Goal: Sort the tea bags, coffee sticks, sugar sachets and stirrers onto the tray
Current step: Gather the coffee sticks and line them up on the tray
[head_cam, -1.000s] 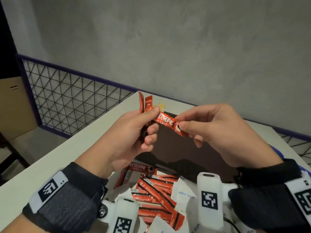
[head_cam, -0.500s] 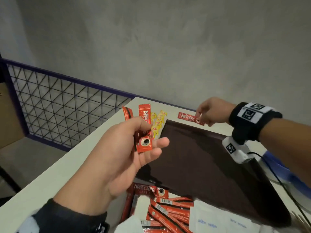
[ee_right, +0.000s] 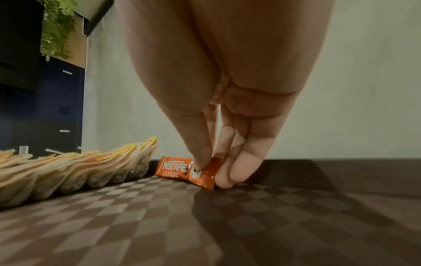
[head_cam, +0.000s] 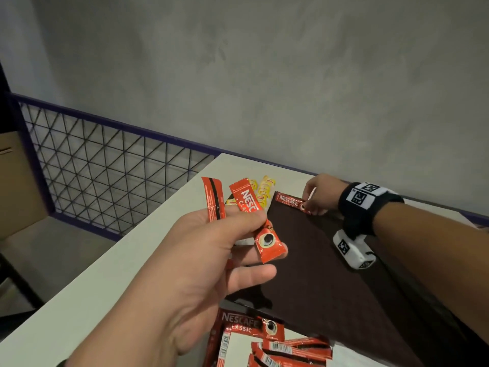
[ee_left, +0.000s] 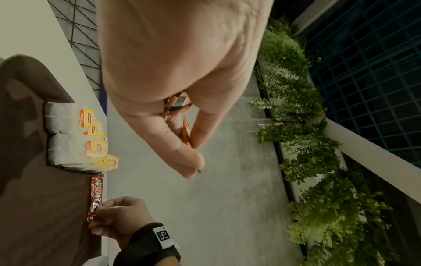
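My left hand (head_cam: 232,234) is raised over the near left of the dark brown tray (head_cam: 330,274) and grips a few red coffee sticks (head_cam: 246,207) between thumb and fingers. My right hand (head_cam: 317,194) reaches to the tray's far edge and pinches the end of one red coffee stick (head_cam: 289,201) that lies flat on the tray; the right wrist view shows the thumb and fingertips (ee_right: 225,180) on the coffee stick (ee_right: 184,171). A row of yellow-tagged tea bags (head_cam: 264,192) lines the tray's far left corner, to the left of that stick.
A pile of red coffee sticks (head_cam: 277,345) and white sugar sachets lies on the white table (head_cam: 105,274) by the tray's near edge. A purple-framed wire mesh fence (head_cam: 105,168) runs along the table's left and far sides. A grey wall rises behind.
My right hand took one coffee stick out of the left hand's bundle, carried it to the tray's far edge and set it down flat. The left hand stays raised with the remaining sticks.
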`<move>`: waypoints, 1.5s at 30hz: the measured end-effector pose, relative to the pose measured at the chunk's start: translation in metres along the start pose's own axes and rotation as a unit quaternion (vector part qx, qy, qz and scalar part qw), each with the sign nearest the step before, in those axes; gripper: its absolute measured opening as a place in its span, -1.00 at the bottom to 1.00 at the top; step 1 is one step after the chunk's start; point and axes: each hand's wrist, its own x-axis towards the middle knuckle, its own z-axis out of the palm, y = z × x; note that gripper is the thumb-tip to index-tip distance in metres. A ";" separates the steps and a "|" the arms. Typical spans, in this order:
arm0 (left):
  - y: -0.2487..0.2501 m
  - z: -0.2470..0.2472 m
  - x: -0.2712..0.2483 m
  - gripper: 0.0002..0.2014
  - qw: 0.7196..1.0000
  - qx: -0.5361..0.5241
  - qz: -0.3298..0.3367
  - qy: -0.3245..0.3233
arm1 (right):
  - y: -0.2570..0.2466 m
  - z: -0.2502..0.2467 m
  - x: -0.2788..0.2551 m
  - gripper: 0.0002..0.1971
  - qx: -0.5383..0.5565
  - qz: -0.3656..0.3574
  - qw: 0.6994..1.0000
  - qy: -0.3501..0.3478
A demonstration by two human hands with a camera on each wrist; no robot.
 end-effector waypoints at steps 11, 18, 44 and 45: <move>-0.002 -0.001 0.002 -0.75 0.999 -0.024 0.012 -0.021 | -0.011 0.003 0.000 -0.65 -0.071 0.036 0.996 0.028; -0.004 -0.003 0.003 -0.79 1.000 -0.012 0.013 -0.023 | -0.031 -0.013 -0.030 -0.69 -0.136 -0.003 0.988 0.075; 0.002 -0.001 0.006 -0.78 0.999 -0.040 0.013 0.015 | 0.006 -0.022 -0.044 -0.93 0.044 0.011 0.998 -0.053; 0.001 -0.001 0.006 -0.78 0.999 -0.038 0.012 0.010 | 0.007 -0.015 -0.039 -0.95 0.049 0.012 0.997 -0.053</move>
